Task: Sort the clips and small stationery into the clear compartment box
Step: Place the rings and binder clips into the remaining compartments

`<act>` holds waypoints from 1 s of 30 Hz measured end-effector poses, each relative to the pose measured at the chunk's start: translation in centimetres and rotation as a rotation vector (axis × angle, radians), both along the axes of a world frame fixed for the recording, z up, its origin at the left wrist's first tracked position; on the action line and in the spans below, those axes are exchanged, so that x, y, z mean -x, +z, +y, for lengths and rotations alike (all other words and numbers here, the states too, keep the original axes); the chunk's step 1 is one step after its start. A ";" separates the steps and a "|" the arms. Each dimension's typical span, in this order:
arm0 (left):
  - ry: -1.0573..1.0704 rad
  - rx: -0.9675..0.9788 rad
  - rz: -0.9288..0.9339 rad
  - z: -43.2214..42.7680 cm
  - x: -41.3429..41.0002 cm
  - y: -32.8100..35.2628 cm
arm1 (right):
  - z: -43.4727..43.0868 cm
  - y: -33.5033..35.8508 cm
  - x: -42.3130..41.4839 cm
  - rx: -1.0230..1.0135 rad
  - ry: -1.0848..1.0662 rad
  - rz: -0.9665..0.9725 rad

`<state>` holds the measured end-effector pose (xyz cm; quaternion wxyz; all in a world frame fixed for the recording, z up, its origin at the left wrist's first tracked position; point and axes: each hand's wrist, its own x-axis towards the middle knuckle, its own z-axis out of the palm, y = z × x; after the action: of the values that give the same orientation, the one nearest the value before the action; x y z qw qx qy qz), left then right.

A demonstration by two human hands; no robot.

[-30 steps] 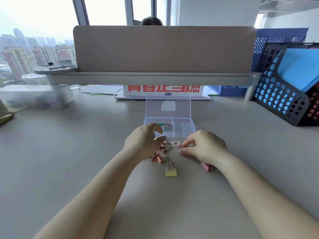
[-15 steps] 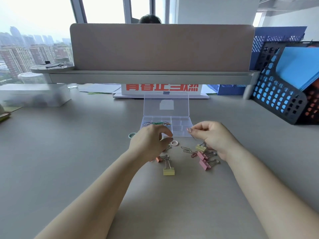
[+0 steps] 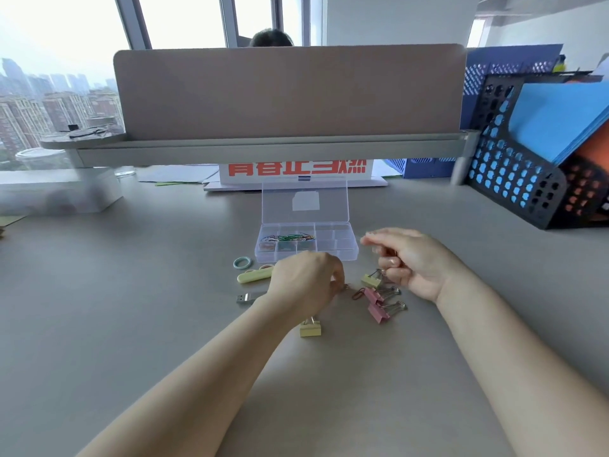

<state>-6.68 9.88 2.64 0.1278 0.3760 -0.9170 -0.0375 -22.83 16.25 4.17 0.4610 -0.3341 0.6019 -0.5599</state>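
Lying open on the grey desk, the clear box is seen with its lid propped upright behind it. Coloured paper clips are spread across its back-left compartments, and small items too blurred to name are seen in 3 front-left ones — the right-hand compartments look bare.

The left hand is held low over the desk just in front of the box, its fingers curled narrowly inward at a small clip; whether the clip is actually gripped cannot be told. The right hand is raised to the right of the box, palm turned inward, with the upper fingers stretched toward the box and the lower ones curled. The hand is motion-blurred, so whether anything is held in it cannot be told.

Loose items are scattered before the box: a pale green ring, a yellow oblong piece, a USB plug, a yellow binder clip near the left wrist, another yellow one under the right hand, and 2 pink binder clips just beside it.
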 end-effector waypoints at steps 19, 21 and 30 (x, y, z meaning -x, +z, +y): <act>0.076 -0.365 0.182 -0.2 -2.2 1.4 | 1.0 0.5 -3.7 -0.352 0.304 1.442; 0.095 -0.659 0.364 -0.7 -3.1 1.7 | 0.8 0.2 -3.7 -0.306 0.283 1.441; -0.047 -1.432 1.133 -2.7 -5.3 3.3 | -0.6 0.3 -3.0 0.024 0.030 -0.190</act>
<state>-1.39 7.21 5.91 0.2944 0.2722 -0.4820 -0.7791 -19.79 15.67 4.49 0.5202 -0.2939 0.5439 -0.5892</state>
